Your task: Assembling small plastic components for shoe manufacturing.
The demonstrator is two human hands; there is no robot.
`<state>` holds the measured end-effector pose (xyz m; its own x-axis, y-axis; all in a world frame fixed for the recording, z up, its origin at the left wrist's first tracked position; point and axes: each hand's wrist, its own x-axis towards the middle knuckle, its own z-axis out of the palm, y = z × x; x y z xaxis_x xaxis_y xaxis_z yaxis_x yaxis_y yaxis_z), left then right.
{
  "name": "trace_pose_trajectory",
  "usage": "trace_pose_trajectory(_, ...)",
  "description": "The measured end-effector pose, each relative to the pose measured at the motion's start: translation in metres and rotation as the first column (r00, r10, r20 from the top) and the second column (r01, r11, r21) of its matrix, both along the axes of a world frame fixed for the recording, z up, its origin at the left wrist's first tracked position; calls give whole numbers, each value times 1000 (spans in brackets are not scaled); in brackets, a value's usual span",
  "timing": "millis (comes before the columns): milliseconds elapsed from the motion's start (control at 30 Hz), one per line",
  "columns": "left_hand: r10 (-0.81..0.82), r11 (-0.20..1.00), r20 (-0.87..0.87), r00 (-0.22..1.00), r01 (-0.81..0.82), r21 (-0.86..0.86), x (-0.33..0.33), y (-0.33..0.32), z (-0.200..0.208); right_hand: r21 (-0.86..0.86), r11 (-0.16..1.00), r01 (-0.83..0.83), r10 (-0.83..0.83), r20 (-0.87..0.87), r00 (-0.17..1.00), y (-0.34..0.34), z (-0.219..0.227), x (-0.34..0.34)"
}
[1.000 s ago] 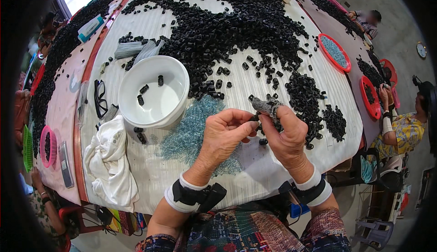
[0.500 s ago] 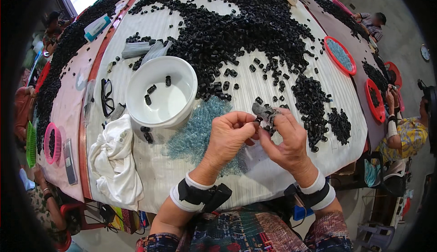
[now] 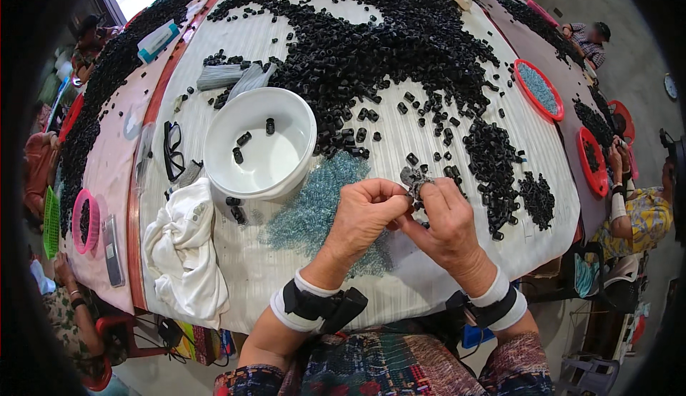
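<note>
My left hand (image 3: 366, 216) and my right hand (image 3: 446, 226) meet in front of me with fingertips pinched together. A small black part lies between them, mostly hidden by the fingers. Around the right fingertips is a worn grey cloth-like piece (image 3: 412, 175); I cannot tell whether it is worn or held. Under and beside my left hand spreads a pile of small pale-blue translucent pieces (image 3: 307, 206). A white bowl (image 3: 214, 154) to the left holds 3 black cylindrical parts. Beyond my hands lies a large heap of black parts (image 3: 343, 53), with smaller piles (image 3: 493, 171) to the right.
A white cloth (image 3: 184, 253), black-framed glasses (image 3: 170, 151) and grey bundles (image 3: 219, 77) lie left on the white-covered table (image 3: 279, 299). Red baskets (image 3: 541, 88) stand at the right. A phone (image 3: 112, 249) rests on the left table. Other people sit along both sides.
My hands have drawn closer together, and the right fingers have curled in. The black part between the fingertips is now more covered. The whole view has shifted slightly.
</note>
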<state>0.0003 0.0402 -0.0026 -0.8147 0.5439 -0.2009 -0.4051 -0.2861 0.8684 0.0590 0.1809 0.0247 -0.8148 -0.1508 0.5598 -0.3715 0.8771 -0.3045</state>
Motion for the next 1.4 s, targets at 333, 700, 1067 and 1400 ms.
trace_pose_trajectory(333,-52,999,8,999,52,-15,-2,-2,4,-18,999,46,-46,-24,999,6,3,-2)
trace_pose_trajectory(700,-110,993,8,994,109,38,-3,-4,1,-5,1000,26,-27,-53,998,10,-3,3)
trace_pose_trajectory(1067,-66,998,-2,998,66,12,2,0,3,28,999,35,-33,-54,998,7,-2,2)
trace_pose_trajectory(1400,-47,999,-60,997,47,5,1,1,-3,42,999,30,-29,-39,999,6,-5,2)
